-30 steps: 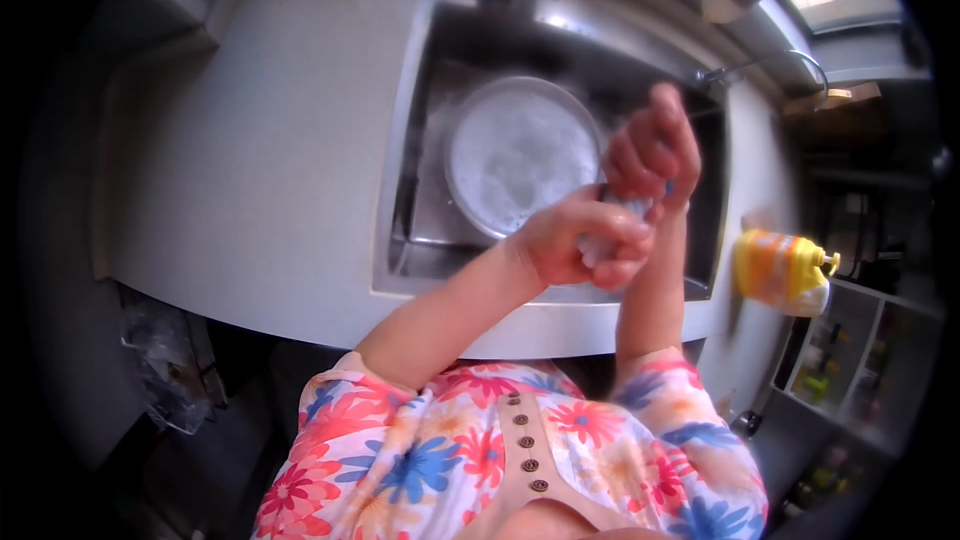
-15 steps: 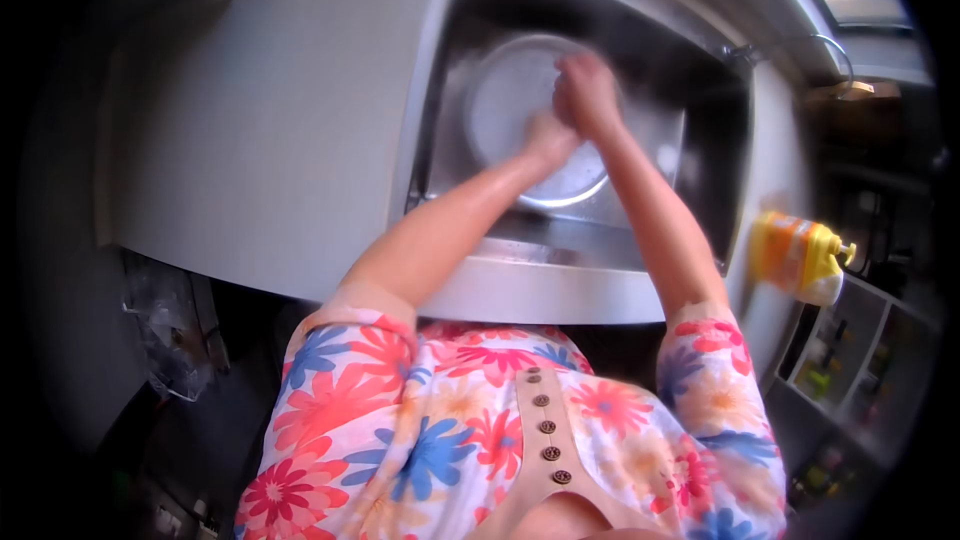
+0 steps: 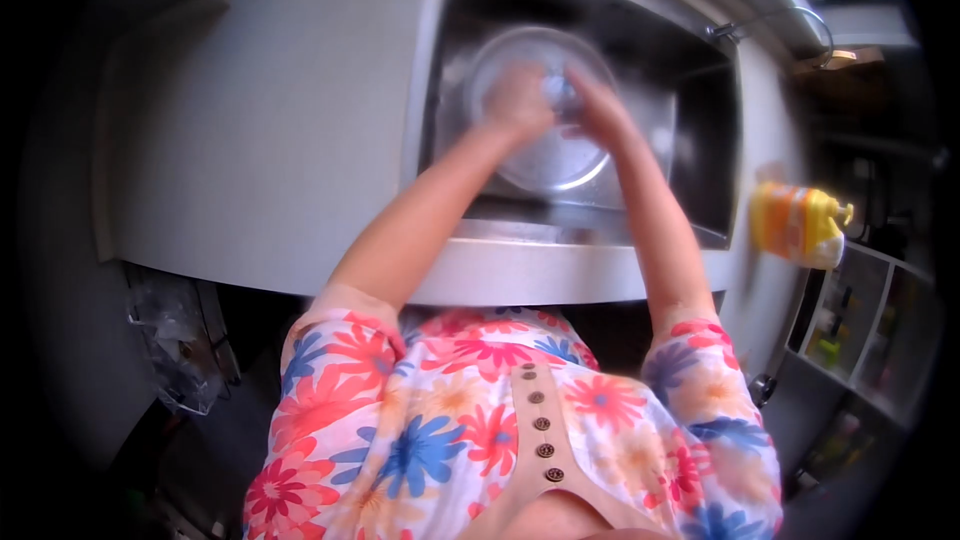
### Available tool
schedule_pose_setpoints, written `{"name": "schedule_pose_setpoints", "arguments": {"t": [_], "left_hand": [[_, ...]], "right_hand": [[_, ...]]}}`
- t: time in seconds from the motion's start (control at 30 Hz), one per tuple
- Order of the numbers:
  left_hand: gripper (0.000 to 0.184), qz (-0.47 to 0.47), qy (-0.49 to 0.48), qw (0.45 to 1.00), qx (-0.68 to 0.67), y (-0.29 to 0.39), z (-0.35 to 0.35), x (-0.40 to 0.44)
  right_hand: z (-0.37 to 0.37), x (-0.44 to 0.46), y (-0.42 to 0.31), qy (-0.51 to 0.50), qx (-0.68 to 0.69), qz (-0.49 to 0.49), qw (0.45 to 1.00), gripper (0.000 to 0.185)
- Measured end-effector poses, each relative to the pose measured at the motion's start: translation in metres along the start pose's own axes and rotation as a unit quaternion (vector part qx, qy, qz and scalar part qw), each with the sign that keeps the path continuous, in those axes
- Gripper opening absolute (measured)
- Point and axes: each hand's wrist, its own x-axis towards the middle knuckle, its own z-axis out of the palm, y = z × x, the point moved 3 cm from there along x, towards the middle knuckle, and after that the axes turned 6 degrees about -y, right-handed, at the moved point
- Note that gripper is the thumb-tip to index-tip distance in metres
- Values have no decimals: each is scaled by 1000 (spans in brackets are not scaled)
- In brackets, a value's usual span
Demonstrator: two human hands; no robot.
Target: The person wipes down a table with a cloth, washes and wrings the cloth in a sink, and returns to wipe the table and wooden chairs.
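Observation:
A round metal basin (image 3: 553, 172) sits in the stainless steel sink (image 3: 640, 155). Over its left half is my left hand (image 3: 520, 102), smeared by motion, so its fingers cannot be made out. My right hand (image 3: 598, 108) is above the right half of the basin, fingers stretched toward the far side and the thumb apart from them. A small gap separates the two hands, and a pale bluish patch shows there, too blurred to name. Whether either hand touches the basin is unclear.
A yellow pump bottle (image 3: 800, 225) stands on the counter strip right of the sink. A curved faucet (image 3: 790, 12) is at the back right. Pale countertop (image 3: 270, 130) spreads to the left. A clear plastic bag (image 3: 175, 345) hangs at lower left; shelves (image 3: 850, 315) are at right.
My hands were together over the right part of the basin. They have come apart, the left one moving left and away from me.

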Motion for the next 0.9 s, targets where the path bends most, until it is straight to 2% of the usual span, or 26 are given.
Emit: {"name": "schedule_pose_setpoints", "arguments": {"t": [0.03, 0.07, 0.1, 0.2, 0.3, 0.33, 0.4, 0.43, 0.47, 0.53, 0.57, 0.6, 0.67, 0.73, 0.77, 0.87, 0.9], "left_hand": [[41, -39, -72, 985, -151, -4, -10, -3], [38, -76, -141, 941, -298, -9, -17, -6], [29, -130, -147, 876, -440, -27, -15, -7], [26, -125, -56, 808, -573, -47, -33, -24], [30, -139, 65, 783, -603, -47, -58, -58], [31, -96, 66, 740, -663, -40, -60, -67], [34, -8, 58, 643, -764, -24, -61, -83], [36, 25, 44, 607, -793, -25, -55, -84], [35, 24, 65, 639, -766, -23, -47, -88], [35, 25, 108, 692, -713, 25, -36, -105], [33, 4, 138, 701, -700, 49, -31, -114], [32, 2, 142, 702, -698, 56, -24, -118], [25, 3, 201, 718, -667, 86, -34, -146], [19, 78, 186, 803, -561, 97, -59, -178], [17, 110, 179, 840, -500, 101, -74, -197], [13, 147, 198, 830, -500, 112, -114, -261], [15, 129, 223, 832, -491, 112, -122, -285]], "right_hand": [[-8, -1, 4, -38, -8, -4, 999, 43], [-14, -1, 7, -77, -16, -8, 997, 43], [-15, -4, 7, -83, 21, -38, 996, 40], [1, -38, -7, -138, 32, -162, 977, 38], [-17, -57, -3, -172, 34, -192, 966, 31], [-26, -62, 1, -180, 32, -202, 962, 29], [-34, -72, 12, -178, -108, -162, 965, 27], [-31, -83, 13, -192, -144, -171, 956, 38], [-28, -97, 12, -203, -183, -180, 945, 48], [-13, -122, 5, -210, -187, -286, 916, 76], [-1, -134, 2, -230, -246, -295, 894, 97], [14, -154, -1, -187, -355, -371, 837, 83], [34, -178, -14, -144, -364, -376, 840, 60], [30, -180, -25, -226, -270, -379, 856, 38], [32, -185, -34, -298, -217, -375, 850, 34], [50, -204, -60, -426, -61, -362, 827, 29], [68, -208, -60, -460, -50, -345, 817, 29]]}}
